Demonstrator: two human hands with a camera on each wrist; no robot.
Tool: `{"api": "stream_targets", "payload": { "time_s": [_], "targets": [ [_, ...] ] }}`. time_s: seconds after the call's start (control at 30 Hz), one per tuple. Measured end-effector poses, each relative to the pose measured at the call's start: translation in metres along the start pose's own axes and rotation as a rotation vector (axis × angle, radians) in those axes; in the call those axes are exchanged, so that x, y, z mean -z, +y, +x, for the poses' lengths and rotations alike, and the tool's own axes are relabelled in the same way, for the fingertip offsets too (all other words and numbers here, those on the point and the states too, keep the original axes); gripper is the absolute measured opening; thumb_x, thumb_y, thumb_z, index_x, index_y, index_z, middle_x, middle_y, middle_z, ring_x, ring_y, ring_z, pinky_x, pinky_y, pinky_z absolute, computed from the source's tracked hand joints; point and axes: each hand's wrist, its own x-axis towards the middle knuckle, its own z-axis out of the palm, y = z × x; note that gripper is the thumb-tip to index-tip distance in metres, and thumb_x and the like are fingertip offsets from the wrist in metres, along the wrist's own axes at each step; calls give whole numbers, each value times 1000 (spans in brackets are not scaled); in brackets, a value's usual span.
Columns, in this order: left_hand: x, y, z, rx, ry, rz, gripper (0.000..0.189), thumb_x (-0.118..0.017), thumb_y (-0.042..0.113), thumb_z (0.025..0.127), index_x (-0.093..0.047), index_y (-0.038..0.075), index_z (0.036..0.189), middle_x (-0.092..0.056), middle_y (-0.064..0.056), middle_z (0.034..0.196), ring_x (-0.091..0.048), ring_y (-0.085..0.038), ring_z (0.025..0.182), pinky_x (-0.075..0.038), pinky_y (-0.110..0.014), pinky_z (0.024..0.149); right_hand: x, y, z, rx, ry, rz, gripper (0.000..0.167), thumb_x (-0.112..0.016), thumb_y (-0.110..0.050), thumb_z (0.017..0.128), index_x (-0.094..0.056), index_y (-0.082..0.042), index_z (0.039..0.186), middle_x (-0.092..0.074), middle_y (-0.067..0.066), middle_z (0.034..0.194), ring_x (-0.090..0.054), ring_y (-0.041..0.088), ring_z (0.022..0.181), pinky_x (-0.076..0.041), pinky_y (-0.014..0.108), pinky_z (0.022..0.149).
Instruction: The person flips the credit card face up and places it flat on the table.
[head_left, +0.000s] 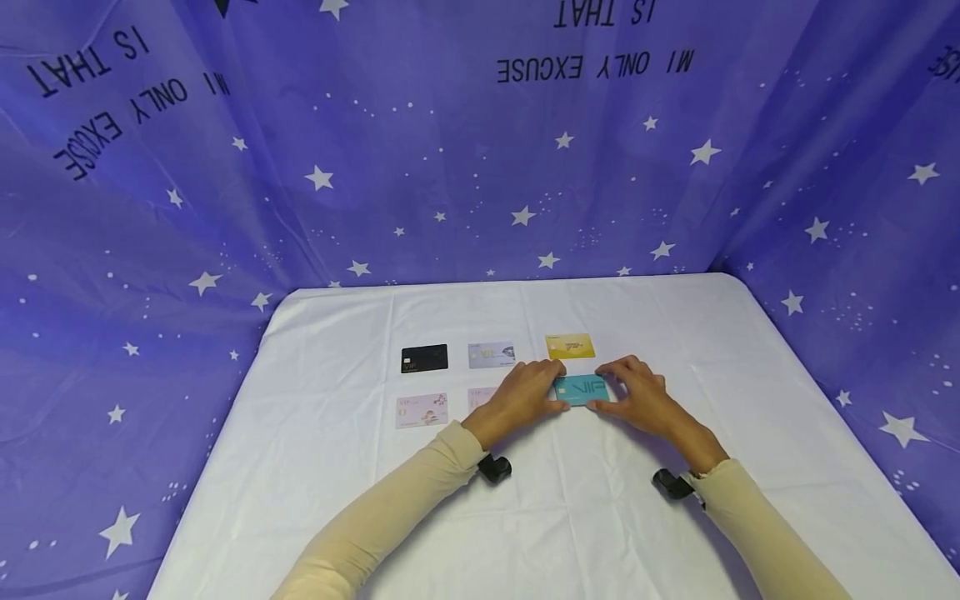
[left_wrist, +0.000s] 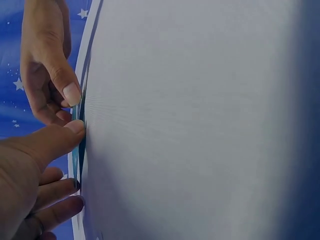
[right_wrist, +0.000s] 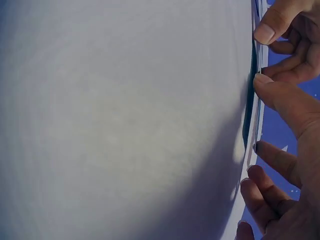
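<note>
A teal VIP card (head_left: 581, 389) lies level at the right end of the near row of cards. My left hand (head_left: 525, 393) pinches its left end, thumb on the near edge and a finger at the far edge. At the right end, my right hand (head_left: 643, 398) pinches it the same way. Both wrist views show the card edge-on, as a thin teal strip (left_wrist: 75, 160) between thumb and fingers. Just beyond it is a yellow card (head_left: 570, 346). A pink card (head_left: 480, 397) is partly hidden behind my left hand.
A black card (head_left: 424, 358) and a silver-grey card (head_left: 491, 355) lie in the far row, left of the yellow one. Another pink card (head_left: 422, 411) is at the near left. White cloth (head_left: 360, 500) covers the table; a purple starry curtain (head_left: 450, 167) hangs behind and beside it.
</note>
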Motion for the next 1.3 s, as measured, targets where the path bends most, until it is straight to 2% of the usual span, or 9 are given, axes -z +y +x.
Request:
{"api": "stream_targets", "payload": {
  "time_s": [0.17,0.37,0.5,0.7,1.1,1.3],
  "targets": [
    [0,0,0,-9,13,21,47,-83,43,91,-67,14,123,-72,5,105,-61,-13,88,-45,-29,81,-1,3,1,-12,0,-1,58,-86,-41,88,-67,-9,133,-58,18,128,-52,39,124,-31,55,88],
    [0,0,-1,-14,30,67,46,-84,47,87,-68,16,118,-73,7,102,-59,-13,83,-43,-28,77,-1,3,1,-28,-20,2,56,-86,-39,88,-66,-11,133,-56,16,123,-52,36,119,-29,51,86],
    [0,1,0,-11,37,99,48,-84,49,85,-69,17,116,-74,7,101,-57,-12,82,-43,-27,76,0,3,1,-42,-37,13,56,-86,-39,88,-65,-12,133,-55,17,121,-51,37,117,-29,53,86],
    [-2,1,0,-17,56,131,47,-86,50,82,-71,18,113,-74,9,95,-56,-11,78,-43,-27,75,0,4,2,-94,-81,30,58,-85,-39,89,-61,-15,137,-52,19,123,-49,39,118,-29,53,87],
    [-2,2,-5,-12,61,117,46,-86,48,84,-70,17,113,-74,8,94,-57,-12,78,-43,-27,74,-2,6,1,-96,-91,30,60,-85,-41,90,-60,-17,139,-52,18,123,-49,38,117,-30,50,86],
    [-2,1,-6,-8,45,109,47,-84,49,86,-69,17,117,-74,8,96,-58,-12,78,-44,-28,75,-3,7,1,-101,-89,31,60,-84,-41,90,-60,-17,140,-51,18,123,-48,38,118,-30,53,88]
  ]
}}
